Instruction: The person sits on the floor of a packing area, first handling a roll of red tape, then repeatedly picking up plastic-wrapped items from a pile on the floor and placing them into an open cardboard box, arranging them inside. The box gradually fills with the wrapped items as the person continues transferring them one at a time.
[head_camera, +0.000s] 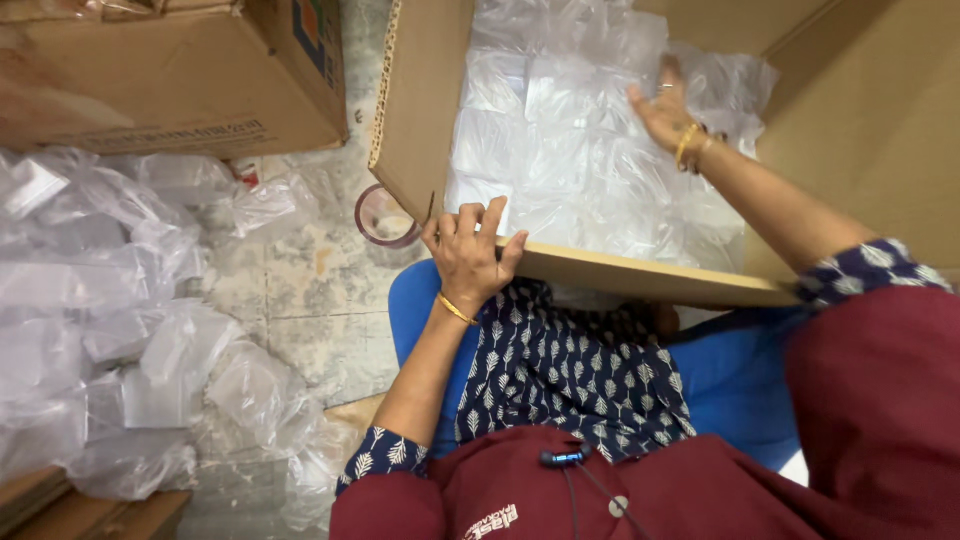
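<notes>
Seemingly, our left hand (468, 255) clamped the carton (640, 275) near edge; right hand (665, 105), fingers apart, pressed bagged packets (560, 150); tipping carton risked spills onto the floor (300, 290).

L hand (468, 255) gripping, R hand (668, 110) flat

A packing room: cardboard cartons (180, 75), bagged goods (100, 320) (heaped on floor).

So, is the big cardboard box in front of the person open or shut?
Open: the cardboard box has its flaps spread, clear plastic packets show inside, and the right hand rests on them.
</notes>
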